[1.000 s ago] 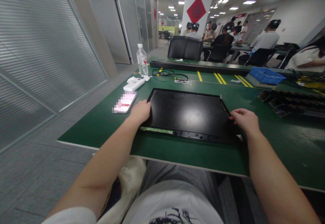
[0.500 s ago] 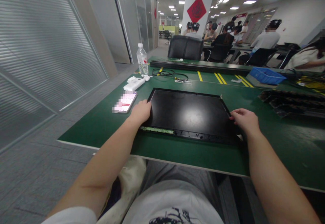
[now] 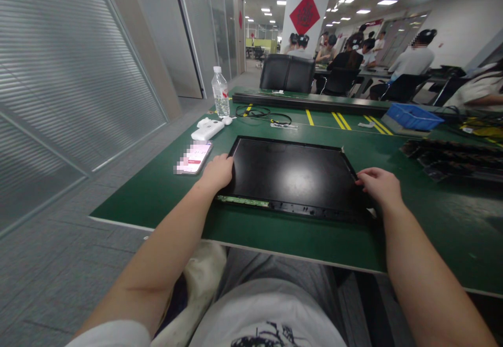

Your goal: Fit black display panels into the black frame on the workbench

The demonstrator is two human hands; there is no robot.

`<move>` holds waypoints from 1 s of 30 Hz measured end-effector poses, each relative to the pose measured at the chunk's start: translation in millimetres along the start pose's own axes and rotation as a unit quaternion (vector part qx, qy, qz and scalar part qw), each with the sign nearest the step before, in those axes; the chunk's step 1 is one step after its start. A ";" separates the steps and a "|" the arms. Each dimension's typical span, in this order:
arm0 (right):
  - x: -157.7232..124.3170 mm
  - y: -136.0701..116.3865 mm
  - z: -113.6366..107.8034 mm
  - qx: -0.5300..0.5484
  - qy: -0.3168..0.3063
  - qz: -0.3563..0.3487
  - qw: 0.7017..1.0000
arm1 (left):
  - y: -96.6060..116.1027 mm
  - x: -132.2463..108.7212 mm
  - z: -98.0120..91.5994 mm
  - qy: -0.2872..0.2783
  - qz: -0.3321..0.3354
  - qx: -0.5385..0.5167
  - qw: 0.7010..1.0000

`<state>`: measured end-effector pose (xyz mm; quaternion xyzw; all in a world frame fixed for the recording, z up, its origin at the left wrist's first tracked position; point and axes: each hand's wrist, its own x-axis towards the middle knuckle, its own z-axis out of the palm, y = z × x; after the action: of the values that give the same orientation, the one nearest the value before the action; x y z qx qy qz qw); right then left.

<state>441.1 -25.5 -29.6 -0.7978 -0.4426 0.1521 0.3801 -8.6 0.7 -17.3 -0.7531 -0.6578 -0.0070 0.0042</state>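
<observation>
A black flat display panel (image 3: 291, 174) lies face up on the green table, its dark screen reflecting a ceiling light. Along its near edge runs a bare green circuit strip (image 3: 243, 201). My left hand (image 3: 219, 173) grips the panel's left edge, with the fingers partly hidden at the frame. On the opposite side, my right hand (image 3: 380, 185) pinches the right edge between thumb and fingers. A small pale tab sticks up at the far right corner, and another pale bit shows below my right hand.
Left of the panel are a phone (image 3: 194, 157), a white device (image 3: 207, 129) and a water bottle (image 3: 220, 93). Behind it lie a black cable (image 3: 253, 111) and a long dark bar (image 3: 314, 101). A blue bin (image 3: 413, 117) and stacked dark strips (image 3: 451, 161) are at right. People sit beyond.
</observation>
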 end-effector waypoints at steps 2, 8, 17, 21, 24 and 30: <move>0.3 0.4 -0.3 -0.008 -0.001 0.001 1.000 | 0.2 -0.2 -1.2 -0.001 -0.002 -0.001 1.000; -1.7 -2.4 -1.7 -0.012 -0.010 0.008 1.000 | -0.8 0.3 -1.6 -0.004 0.001 -0.003 1.000; 1.1 2.1 -2.7 -0.008 -0.013 0.002 1.000 | -4.4 2.2 2.6 0.005 0.000 -0.018 1.000; 9.7 9.2 -5.9 -0.062 0.013 -0.003 0.998 | -8.8 5.0 4.8 0.009 0.000 -0.034 0.999; 18.1 16.3 -6.7 -0.114 0.007 0.010 0.993 | -13.5 7.7 6.3 0.014 0.004 -0.056 0.998; 27.3 26.7 -0.7 -0.121 -0.023 0.012 0.992 | -21.2 10.9 8.8 0.045 -0.019 -0.065 0.997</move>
<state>472.6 -11.9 -46.3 -0.8394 -0.4571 0.1204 0.2682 -28.1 14.5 -26.0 -0.7382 -0.6693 -0.0835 -0.0151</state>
